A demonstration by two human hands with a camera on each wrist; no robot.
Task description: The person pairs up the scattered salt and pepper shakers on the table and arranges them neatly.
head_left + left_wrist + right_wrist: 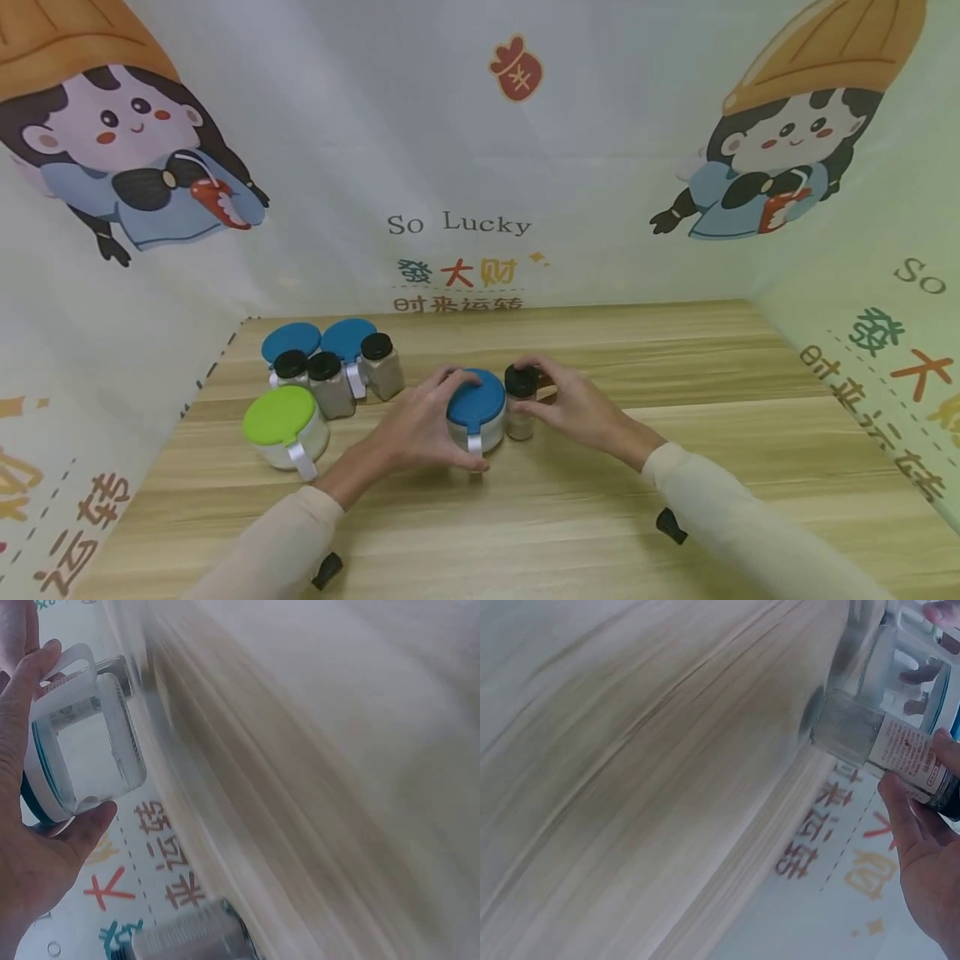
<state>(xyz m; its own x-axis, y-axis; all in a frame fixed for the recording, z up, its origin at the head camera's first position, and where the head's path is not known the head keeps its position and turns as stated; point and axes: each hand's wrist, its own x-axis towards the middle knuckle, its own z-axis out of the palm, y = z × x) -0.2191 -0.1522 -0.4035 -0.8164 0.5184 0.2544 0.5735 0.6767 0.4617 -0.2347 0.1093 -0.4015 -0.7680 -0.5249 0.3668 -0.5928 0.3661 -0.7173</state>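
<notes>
- Near the centre of the head view, a clear jar with a blue lid (477,398) sits between two hands, against the inner side of the left hand (423,421).
- Just right of it, a small bottle with a black cap (520,421) lies at the fingertips of the right hand (573,404). Whether jar and bottle touch is hard to tell.
- The jar is upright, lid up, its white handle (474,442) facing the lower edge of the frame. In the left wrist view, which is turned, the lid points left and the base right.
- The bottle also stands upright, its long axis running from the cap at top to the base below. In the right wrist view the cap is at the right edge, the base towards upper centre, and a printed label (911,754) shows.
- The left hand is spread wide around the jar and grips it, fingers over the lid's far edge, thumb low near the handle.
- The right hand is narrower, pinching the bottle between thumb and fingers around its upper part.
- At left on the wooden tabletop (600,517) stand a green-lidded jar (281,417), three dark-capped bottles (384,372) and two more blue-lidded jars (348,338).
</notes>
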